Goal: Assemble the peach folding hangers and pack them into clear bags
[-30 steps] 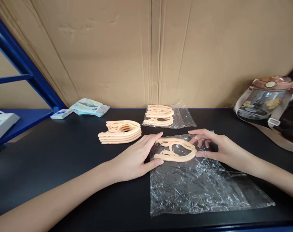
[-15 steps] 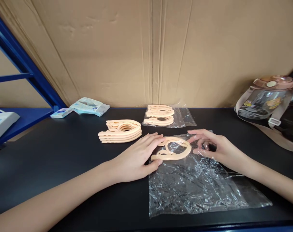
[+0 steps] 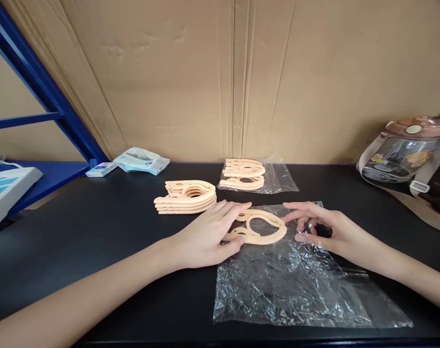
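Note:
A beige folding clothes hanger, folded up, lies at the far end of a clear plastic bag. I cannot tell whether it is on the bag or inside it. My left hand grips the hanger's left end, thumb on the near side and fingers on the far side. Fingers apart and curved, my right hand holds nothing; one fingertip is at the hanger's right end, and the thumb is over the bag. Behind my left hand, a stack of folded hangers rests on the black table.
More hangers lie in a second clear bag at the back. A blue tissue pack and a small box are back left, beside a blue metal frame. A strapped bottle stands at right.
The hanger has slid slightly left and deeper into my left hand's grip. My right thumb has drawn back a little to the right. The view has shifted slightly.

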Available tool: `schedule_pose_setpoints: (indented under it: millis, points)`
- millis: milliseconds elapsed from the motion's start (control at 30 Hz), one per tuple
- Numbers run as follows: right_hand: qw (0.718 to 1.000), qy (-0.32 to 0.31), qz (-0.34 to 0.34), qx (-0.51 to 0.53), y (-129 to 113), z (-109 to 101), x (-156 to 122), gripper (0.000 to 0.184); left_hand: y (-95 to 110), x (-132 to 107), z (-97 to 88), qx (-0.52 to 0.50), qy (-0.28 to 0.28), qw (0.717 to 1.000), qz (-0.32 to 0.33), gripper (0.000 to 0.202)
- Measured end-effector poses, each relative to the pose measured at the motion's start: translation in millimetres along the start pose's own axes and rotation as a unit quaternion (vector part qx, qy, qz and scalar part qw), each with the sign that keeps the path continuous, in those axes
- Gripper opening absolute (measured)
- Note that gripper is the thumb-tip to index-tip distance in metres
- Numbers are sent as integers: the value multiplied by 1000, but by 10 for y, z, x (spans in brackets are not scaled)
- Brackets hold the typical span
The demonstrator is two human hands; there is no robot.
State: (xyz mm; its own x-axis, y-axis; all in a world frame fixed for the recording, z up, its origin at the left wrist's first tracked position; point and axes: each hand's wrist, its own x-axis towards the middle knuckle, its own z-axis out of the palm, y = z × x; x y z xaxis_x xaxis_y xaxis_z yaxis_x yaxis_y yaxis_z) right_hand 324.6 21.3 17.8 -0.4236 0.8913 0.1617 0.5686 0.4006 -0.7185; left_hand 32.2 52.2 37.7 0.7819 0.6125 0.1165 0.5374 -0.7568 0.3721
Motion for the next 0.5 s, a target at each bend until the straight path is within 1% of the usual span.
schedule_pose_setpoints:
  millis: [67,267,500]
  points:
    - [1000,-2,-4,1,-15,-2,-6,52,-5,-7,-3,3,-6,1000,8,58]
    - [998,-45,-33,-29,-83,-21,-47,49,-2,-42,-24,17,-12,1000,12,63]
    - [994,-33,-66,-81,-50,-16,-71,50,19,-25,-80,81,9,997,16,59]
